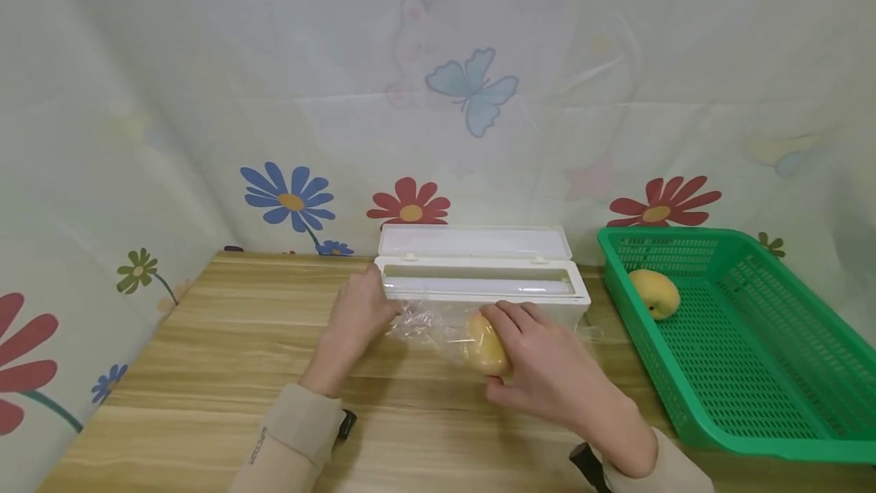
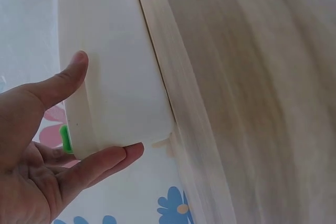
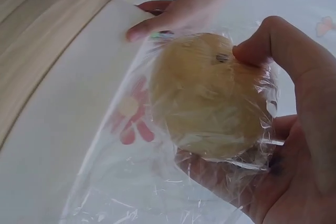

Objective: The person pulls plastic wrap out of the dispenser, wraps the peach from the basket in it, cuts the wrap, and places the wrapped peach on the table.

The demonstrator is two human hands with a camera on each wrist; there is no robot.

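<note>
The left hand grips the left end of the white cling-film dispenser: in the left wrist view the thumb lies along one face of the box and a finger curls under its corner, so the box end sits pinched between them. The dispenser stands at the far middle of the wooden table with its lid tipped back, the roll showing in the open trough. A sheet of clear film runs from the box front down towards the right hand. That hand is curled round a yellow mango wrapped in the film; in the right wrist view the thumb presses on the top of the fruit, the palm and fingers cup it from below, and crinkled film lies between skin and fruit. The mango sits just in front of the dispenser, near its middle, held a little above or on the tabletop, I cannot tell which.

To the left of the hands the table runs bare to its edge by the flowered curtain. On the right a green plastic basket stands well apart from the right hand; a second mango lies in its far left corner. The basket's right side is cut off by the frame. The film's loose edge is hard to trace
</note>
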